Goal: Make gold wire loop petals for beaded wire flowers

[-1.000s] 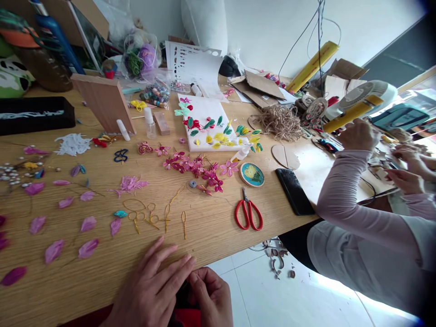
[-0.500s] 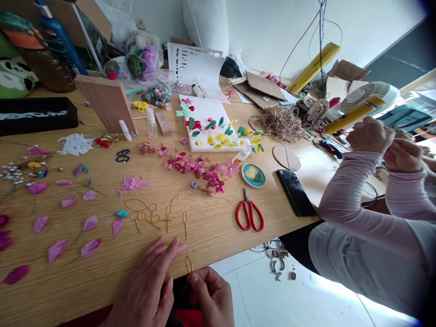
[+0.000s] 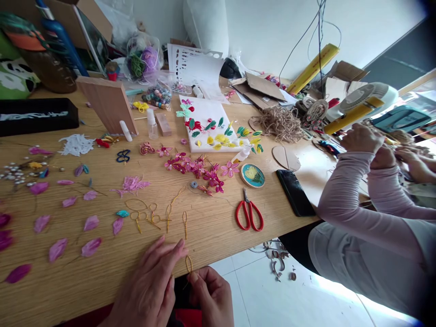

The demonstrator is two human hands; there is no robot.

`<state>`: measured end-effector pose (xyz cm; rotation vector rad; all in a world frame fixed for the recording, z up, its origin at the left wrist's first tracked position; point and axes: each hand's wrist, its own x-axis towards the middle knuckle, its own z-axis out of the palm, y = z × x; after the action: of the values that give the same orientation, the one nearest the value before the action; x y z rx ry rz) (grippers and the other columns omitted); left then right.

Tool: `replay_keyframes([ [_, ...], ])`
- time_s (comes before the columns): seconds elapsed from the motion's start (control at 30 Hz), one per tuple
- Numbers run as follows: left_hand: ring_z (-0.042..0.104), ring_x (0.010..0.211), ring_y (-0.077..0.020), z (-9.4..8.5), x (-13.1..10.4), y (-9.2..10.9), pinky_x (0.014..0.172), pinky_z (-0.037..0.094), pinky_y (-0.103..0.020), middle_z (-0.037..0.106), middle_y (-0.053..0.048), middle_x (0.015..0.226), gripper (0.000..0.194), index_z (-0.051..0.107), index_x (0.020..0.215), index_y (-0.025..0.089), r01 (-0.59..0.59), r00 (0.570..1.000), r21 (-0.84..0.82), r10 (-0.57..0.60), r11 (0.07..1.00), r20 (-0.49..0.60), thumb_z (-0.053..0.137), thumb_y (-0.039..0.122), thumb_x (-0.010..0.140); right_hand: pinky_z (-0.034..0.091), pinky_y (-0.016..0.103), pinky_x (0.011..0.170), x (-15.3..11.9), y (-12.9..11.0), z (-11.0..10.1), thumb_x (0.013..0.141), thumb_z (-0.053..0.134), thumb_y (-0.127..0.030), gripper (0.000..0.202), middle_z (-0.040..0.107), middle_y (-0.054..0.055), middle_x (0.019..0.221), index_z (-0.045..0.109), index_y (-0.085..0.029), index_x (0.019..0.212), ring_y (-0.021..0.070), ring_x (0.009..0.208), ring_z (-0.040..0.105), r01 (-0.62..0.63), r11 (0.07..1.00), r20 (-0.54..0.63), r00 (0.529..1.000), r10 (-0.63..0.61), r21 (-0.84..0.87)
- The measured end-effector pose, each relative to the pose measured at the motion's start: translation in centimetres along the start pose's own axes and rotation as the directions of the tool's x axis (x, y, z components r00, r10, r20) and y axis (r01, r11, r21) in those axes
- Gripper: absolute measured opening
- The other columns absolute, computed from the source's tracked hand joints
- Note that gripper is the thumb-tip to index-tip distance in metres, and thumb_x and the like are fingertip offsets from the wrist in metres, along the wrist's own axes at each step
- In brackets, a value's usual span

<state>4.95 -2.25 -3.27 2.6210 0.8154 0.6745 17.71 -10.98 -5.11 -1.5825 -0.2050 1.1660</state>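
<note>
Between the thumb and forefinger of my right hand point(image 3: 213, 293) is a small gold wire loop point(image 3: 189, 263), its oval end pointing up past the table edge. My left hand point(image 3: 150, 277) rests at the table's front edge with fingers stretched out, just left of that loop, and holds nothing I can see. Beyond my fingertips lie several twisted gold wire shapes point(image 3: 168, 218). To their left are pink petals point(image 3: 91, 222) on thin stems and a teal petal point(image 3: 122, 213). Red-handled scissors point(image 3: 250, 215) lie to the right.
Pink wire flowers point(image 3: 197, 168) lie mid-table before a white foam board point(image 3: 207, 113) with leaves and yellow petals. A phone point(image 3: 295, 193) lies near a round embroidered piece point(image 3: 252, 175). At right, a co-worker's sleeve point(image 3: 347, 186) reaches over the table. A wooden block point(image 3: 107, 106) stands at left.
My hands have hardly moved; my left fingers shift very slightly to the right. The co-worker's hands at right have moved a little left and down.
</note>
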Motion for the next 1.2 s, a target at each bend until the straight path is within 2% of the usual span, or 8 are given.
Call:
replay_keyframes([
  [0.17, 0.045, 0.132, -0.0183, 0.0, -0.2, -0.1, 0.116, 0.030, -0.032, 0.061, -0.010, 0.131, 0.059, 0.035, 0.144, 0.009, 0.027, 1.000, -0.060, -0.027, 0.998, -0.004, 0.041, 0.005, 0.086, 0.027, 0.020, 0.046, -0.1, -0.1, 0.1, 0.069, 0.074, -0.058, 0.048, 0.048, -0.003, 0.045, 0.057, -0.015, 0.059, 0.0073, 0.044, 0.033, 0.027, 1.000, -0.005, 1.000, -0.027, -0.005],
  [0.3, 0.042, 0.134, -0.0197, -0.4, -0.3, -0.2, 0.115, 0.034, -0.035, 0.058, -0.007, 0.133, 0.056, 0.036, 0.144, 0.017, 0.056, 0.998, -0.141, -0.054, 0.988, 0.023, 0.043, 0.008, 0.090, 0.027, 0.020, 0.047, -0.5, -0.4, -0.2, 0.072, 0.070, -0.058, 0.046, 0.046, -0.003, 0.049, 0.057, -0.015, 0.061, 0.0083, 0.047, 0.033, 0.075, 0.995, 0.042, 0.996, -0.073, -0.060],
  [0.4, 0.042, 0.132, -0.0189, -1.3, -0.2, -0.3, 0.111, 0.039, -0.031, 0.056, -0.003, 0.134, 0.048, 0.046, 0.136, 0.026, 0.059, 0.996, -0.265, -0.040, 0.962, 0.077, 0.048, 0.009, 0.091, 0.029, 0.021, 0.050, -0.9, -1.2, -0.6, 0.077, 0.066, -0.051, 0.040, 0.044, -0.004, 0.052, 0.054, -0.016, 0.062, 0.0088, 0.050, 0.033, 0.149, 0.974, 0.138, 0.982, -0.126, -0.168],
  [0.5, 0.048, 0.123, -0.0177, -2.6, 0.2, -0.5, 0.104, 0.044, -0.028, 0.058, -0.002, 0.127, 0.043, 0.054, 0.125, 0.028, 0.054, 0.988, -0.403, 0.009, 0.914, 0.152, 0.053, 0.006, 0.088, 0.032, 0.022, 0.054, -1.2, -2.8, -1.0, 0.081, 0.061, -0.039, 0.030, 0.046, -0.003, 0.057, 0.054, -0.016, 0.064, 0.0101, 0.055, 0.038, 0.275, 0.907, 0.317, 0.933, -0.171, -0.320],
  [0.63, 0.059, 0.095, -0.0157, -4.1, 0.4, -0.5, 0.085, 0.048, -0.025, 0.065, -0.001, 0.097, 0.020, 0.064, 0.100, 0.022, 0.122, 0.945, -0.499, 0.054, 0.858, 0.324, 0.055, 0.007, 0.090, 0.037, 0.022, 0.057, -1.7, -5.1, -0.8, 0.083, 0.056, -0.027, 0.021, 0.056, 0.000, 0.062, 0.057, -0.016, 0.065, 0.0123, 0.061, 0.049, 0.399, 0.787, 0.509, 0.851, -0.127, -0.470],
  [0.8, 0.059, 0.085, -0.0155, -5.4, -0.1, -0.5, 0.077, 0.043, -0.026, 0.065, -0.001, 0.087, 0.011, 0.066, 0.088, 0.019, 0.271, 0.903, -0.474, -0.050, 0.838, 0.428, 0.057, 0.014, 0.090, 0.038, 0.021, 0.057, -2.5, -6.8, 0.4, 0.082, 0.056, -0.020, 0.017, 0.062, 0.001, 0.065, 0.062, -0.015, 0.066, 0.0126, 0.063, 0.053, 0.436, 0.697, 0.546, 0.835, -0.075, -0.570],
  [0.97, 0.059, 0.078, -0.0142, -6.5, -0.3, -0.5, 0.072, 0.041, -0.024, 0.066, 0.002, 0.082, 0.009, 0.067, 0.081, 0.021, 0.520, 0.794, -0.406, -0.250, 0.751, 0.554, 0.059, 0.021, 0.085, 0.036, 0.020, 0.056, -2.7, -7.0, 1.4, 0.080, 0.056, -0.014, 0.015, 0.062, -0.001, 0.065, 0.062, -0.015, 0.066, 0.0107, 0.061, 0.051, 0.520, 0.613, 0.612, 0.787, -0.075, -0.594],
  [1.2, 0.057, 0.068, -0.0144, -7.1, -0.6, -1.4, 0.061, 0.038, -0.023, 0.065, 0.002, 0.068, 0.012, 0.070, 0.074, 0.019, 0.640, 0.726, -0.436, -0.311, 0.633, 0.614, 0.059, 0.024, 0.076, 0.034, 0.020, 0.055, -2.6, -7.4, 2.8, 0.081, 0.056, -0.012, 0.016, 0.062, -0.001, 0.064, 0.063, -0.015, 0.067, 0.0105, 0.058, 0.051, 0.601, 0.505, 0.667, 0.742, -0.067, -0.619],
])
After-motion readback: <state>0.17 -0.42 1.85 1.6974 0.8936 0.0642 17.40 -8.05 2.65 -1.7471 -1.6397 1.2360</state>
